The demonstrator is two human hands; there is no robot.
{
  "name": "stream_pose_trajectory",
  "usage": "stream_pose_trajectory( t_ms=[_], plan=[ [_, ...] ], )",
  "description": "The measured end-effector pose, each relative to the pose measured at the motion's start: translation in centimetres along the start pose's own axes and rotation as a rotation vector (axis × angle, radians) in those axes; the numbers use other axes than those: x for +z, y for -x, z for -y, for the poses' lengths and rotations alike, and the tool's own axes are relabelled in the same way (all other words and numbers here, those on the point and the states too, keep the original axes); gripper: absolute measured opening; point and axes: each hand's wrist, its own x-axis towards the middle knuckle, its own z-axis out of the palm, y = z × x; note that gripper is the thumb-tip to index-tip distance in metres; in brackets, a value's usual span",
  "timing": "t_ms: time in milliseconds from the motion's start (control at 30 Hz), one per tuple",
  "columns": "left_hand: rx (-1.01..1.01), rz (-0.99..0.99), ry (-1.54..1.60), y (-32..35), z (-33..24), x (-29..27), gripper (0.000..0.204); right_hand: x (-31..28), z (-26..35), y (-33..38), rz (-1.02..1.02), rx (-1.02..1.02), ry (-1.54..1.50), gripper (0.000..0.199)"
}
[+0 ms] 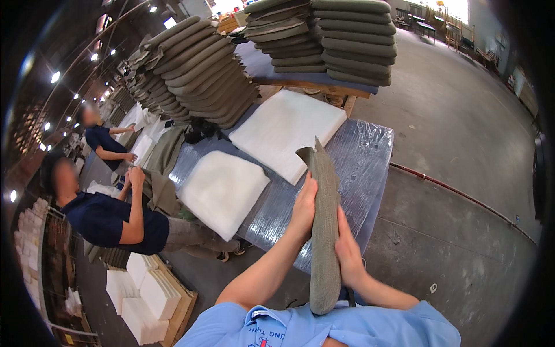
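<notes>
Between my two hands a grey-green fabric-covered cushion (325, 231) stands on edge, close to my chest, with loose cloth flaring at its far end. My left hand (303, 205) presses against its left face, and my right hand (350, 251) lies along its right face. The fingers of both are partly hidden by the cushion. Beyond it, a white padding sheet (289, 130) lies on the plastic-wrapped table (361, 150). A white foam pad (222, 188) with rounded corners rests nearer, to the left.
Tall stacks of grey-green cushions (196, 72) (355, 43) stand at the back. Two co-workers (110, 220) (104, 141) in dark shirts work on the left beside grey-green cloth (165, 168). White foam blocks (144, 301) sit on a pallet at lower left. A reddish hose (445, 185) crosses the floor.
</notes>
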Motion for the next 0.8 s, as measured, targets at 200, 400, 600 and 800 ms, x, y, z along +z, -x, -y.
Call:
stream_pose_trajectory(
  t_ms=[200,400,600,800],
  plan=[
    [-0.059,0.093,-0.037,3.8,1.7,0.4,0.072,-0.6,2.6,3.3,0.084,-0.010,0.072,0.087],
    [0.036,0.118,-0.090,3.4,2.8,-0.4,0.075,-1.5,0.7,-3.3,0.082,0.030,0.115,0.090],
    [0.090,0.100,-0.117,3.7,2.8,-0.3,0.076,-2.1,-1.0,-7.4,0.068,0.029,0.048,0.081],
    [0.138,0.056,-0.291,6.9,3.1,0.2,0.071,-2.7,-2.0,-8.7,0.037,0.017,-0.015,0.080]
  ],
)
